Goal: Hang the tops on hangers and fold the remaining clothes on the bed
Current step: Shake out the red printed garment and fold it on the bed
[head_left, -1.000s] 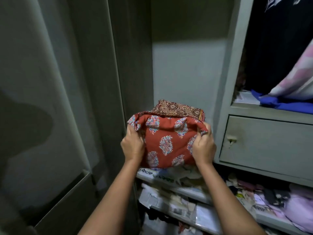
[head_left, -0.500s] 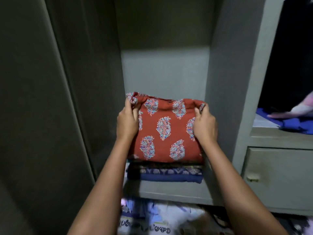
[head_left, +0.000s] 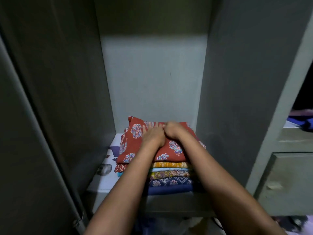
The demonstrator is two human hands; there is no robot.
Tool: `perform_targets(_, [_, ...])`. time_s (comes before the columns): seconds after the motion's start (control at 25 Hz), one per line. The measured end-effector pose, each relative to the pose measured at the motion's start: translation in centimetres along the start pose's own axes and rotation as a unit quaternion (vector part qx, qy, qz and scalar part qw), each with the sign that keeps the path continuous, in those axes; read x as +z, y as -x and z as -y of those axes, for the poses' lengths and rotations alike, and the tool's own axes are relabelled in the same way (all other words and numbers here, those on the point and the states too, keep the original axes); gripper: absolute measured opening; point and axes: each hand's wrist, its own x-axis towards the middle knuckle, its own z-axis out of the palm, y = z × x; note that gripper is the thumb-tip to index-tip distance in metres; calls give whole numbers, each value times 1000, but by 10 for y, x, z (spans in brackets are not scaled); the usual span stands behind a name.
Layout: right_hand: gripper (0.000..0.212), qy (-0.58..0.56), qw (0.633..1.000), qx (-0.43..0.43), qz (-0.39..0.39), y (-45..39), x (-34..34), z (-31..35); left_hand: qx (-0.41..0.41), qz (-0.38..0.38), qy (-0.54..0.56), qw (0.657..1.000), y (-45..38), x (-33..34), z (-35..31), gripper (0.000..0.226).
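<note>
Left hand flat on red printed garment, right hand blurred, seemingly curled, atop folded stack, shelf at 6 o'clock

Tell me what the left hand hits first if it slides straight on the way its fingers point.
Probably the pale grey back wall of the wardrobe compartment: the left hand lies on the folded red floral-print cloth, fingers pointing inward. Depth is unclear.

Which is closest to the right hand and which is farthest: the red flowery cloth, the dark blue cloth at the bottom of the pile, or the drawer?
1. Red cloth: top of the pile, directly under the right hand.
2. Blue cloth: bottom of the same pile, below the hand.
3. Drawer: far off to the right, outside this compartment.
</note>
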Motion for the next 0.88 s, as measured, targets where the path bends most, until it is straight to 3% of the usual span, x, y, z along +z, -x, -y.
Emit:
perform_targets(0.08, [52,39,999,-3,26,6,31,-11,-6,31,-18,999,-1,18,18,54])
perform_targets(0.2, [60,85,996,30,-2,8,42,-27,-29,20,-35,999,-3,24,34,67])
perform_targets(0.44, [79,28,993,114,5,15,27,-52,-91,35,-13,995,-5,12,46,104])
perform_targets(0.6, [87,-24,981,189,43,27,14,-72,-78,27,67,994,10,-6,63,96])
perform_targets(0.72, [96,-80,977,192,35,44,-6,-72,-46,-30,159,986,40,-21,67,82])
perform_targets(0.88, [138,-237,966,102,-13,56,-19,-85,-42,-95,374,922,99,-46,32,76])
